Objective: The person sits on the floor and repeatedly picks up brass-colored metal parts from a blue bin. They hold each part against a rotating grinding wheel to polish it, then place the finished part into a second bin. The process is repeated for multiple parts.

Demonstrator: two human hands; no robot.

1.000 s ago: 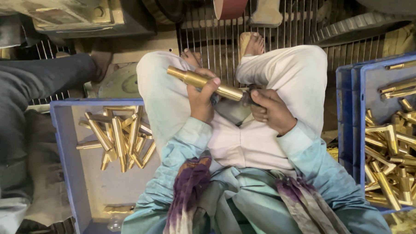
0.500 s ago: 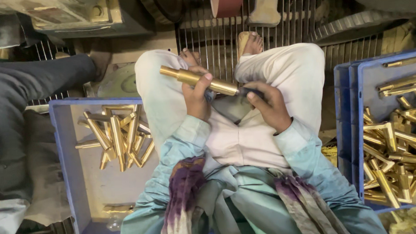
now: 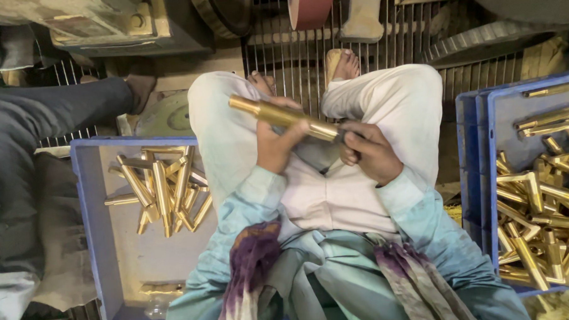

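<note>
I sit over a metal floor grate (image 3: 293,59), blue crates either side. My left hand (image 3: 277,144) and right hand (image 3: 369,154) clench a brass tube (image 3: 283,116) whose long axis slants up-left, past my left fingers.

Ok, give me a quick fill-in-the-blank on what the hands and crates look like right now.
1. Both hands hold one ____-coloured tube.
2. The left hand grips the tube around its ____.
3. The crate beside the left knee is ____ in colour.
4. The fuller crate lies on the person's ____ side.

Missing words: brass; middle; blue; right
</note>
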